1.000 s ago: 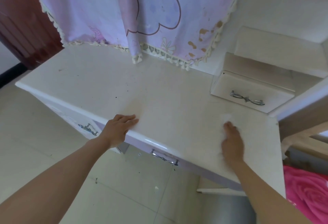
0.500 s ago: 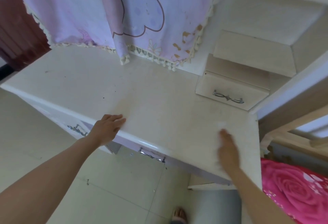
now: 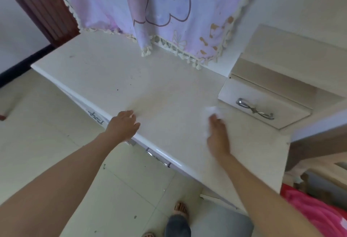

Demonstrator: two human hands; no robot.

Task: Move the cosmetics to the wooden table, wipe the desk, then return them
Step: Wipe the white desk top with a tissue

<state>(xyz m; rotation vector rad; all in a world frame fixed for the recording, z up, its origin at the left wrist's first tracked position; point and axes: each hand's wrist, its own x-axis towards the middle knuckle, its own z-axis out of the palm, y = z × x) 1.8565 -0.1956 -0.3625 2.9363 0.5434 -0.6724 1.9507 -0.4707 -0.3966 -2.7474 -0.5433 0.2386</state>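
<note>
The cream desk point(image 3: 131, 79) fills the middle of the view, with no cosmetics on it. My left hand point(image 3: 122, 126) rests flat on the front edge of the desk, fingers straight. My right hand point(image 3: 217, 137) lies palm down on the desk top further right and is blurred. It presses a white tissue point(image 3: 213, 110), most of which is hidden under the palm; a crumpled bit sticks out beyond the fingertips. A few dark specks dot the left half of the desk top.
A purple cartoon cloth with tassels point(image 3: 169, 11) hangs over the back of the desk. A small drawer with a bow handle point(image 3: 255, 108) sits at the right rear. Drawer handles point(image 3: 95, 118) show below the front edge. A pink rose bedspread point(image 3: 319, 212) lies at the lower right.
My right hand has slid with the tissue away from me, toward the small drawer. My left hand stays on the front edge. The camera has turned.
</note>
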